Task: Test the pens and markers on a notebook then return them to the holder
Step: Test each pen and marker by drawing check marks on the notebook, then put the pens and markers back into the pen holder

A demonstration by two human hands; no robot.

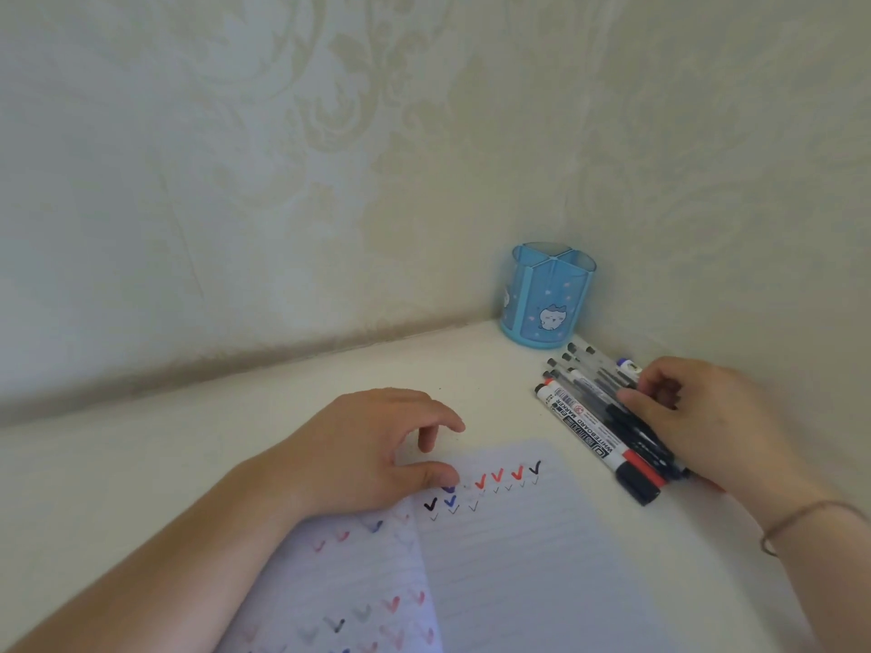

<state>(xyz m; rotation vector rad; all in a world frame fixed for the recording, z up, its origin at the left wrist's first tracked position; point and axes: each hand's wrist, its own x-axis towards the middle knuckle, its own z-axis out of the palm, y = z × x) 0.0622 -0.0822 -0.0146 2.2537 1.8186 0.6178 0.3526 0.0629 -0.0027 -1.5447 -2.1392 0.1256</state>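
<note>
Open notebook (495, 558), nearest the camera, its pages marked with red, blue and black ticks. Left hand (372, 445) rests on the notebook's top edge, fingers loosely curled, holding nothing. Right of the notebook, a pile of pens and markers (594, 417) — right hand (697, 417) grips them. Beyond the pile stands the blue holder (546, 294).

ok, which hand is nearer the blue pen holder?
Right. The right hand rests on the pile of pens and markers just in front of the blue pen holder; the left hand sits on the notebook, farther away.
</note>
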